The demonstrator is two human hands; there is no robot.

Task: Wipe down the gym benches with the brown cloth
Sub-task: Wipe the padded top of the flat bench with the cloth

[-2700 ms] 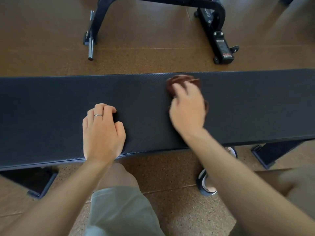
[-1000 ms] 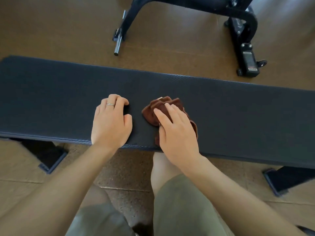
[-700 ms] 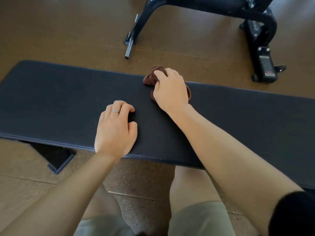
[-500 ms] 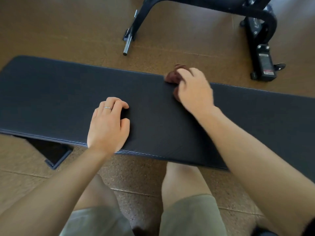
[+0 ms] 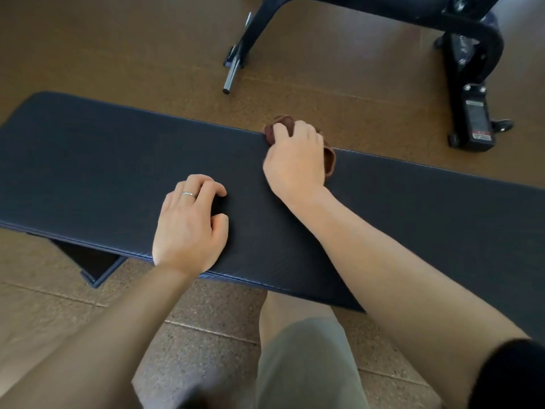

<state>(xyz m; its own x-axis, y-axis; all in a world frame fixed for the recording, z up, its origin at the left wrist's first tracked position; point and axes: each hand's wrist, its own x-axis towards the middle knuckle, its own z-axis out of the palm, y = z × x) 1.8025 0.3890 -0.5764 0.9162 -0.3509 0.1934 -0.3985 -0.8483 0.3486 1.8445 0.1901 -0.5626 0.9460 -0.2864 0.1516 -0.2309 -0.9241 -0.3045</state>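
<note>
A long black padded gym bench (image 5: 97, 160) runs across the view from left to right. My right hand (image 5: 295, 160) presses a crumpled brown cloth (image 5: 328, 160) onto the pad at its far edge; the cloth shows past my fingertips and beside my palm, the rest is hidden under the hand. My left hand (image 5: 190, 225), with a ring on one finger, rests on the near half of the pad with fingers curled, holding nothing.
Beyond the bench stands the black frame of another gym machine (image 5: 469, 54) with a chrome peg (image 5: 231, 75) on the brown floor. The bench's black foot (image 5: 91, 265) sticks out at lower left. My knees in grey-green shorts (image 5: 309, 364) are below the near edge.
My right hand pushed the cloth from the near middle of the pad out to the far edge and shifted it sideways along that edge. My left hand stayed planted on the pad.
</note>
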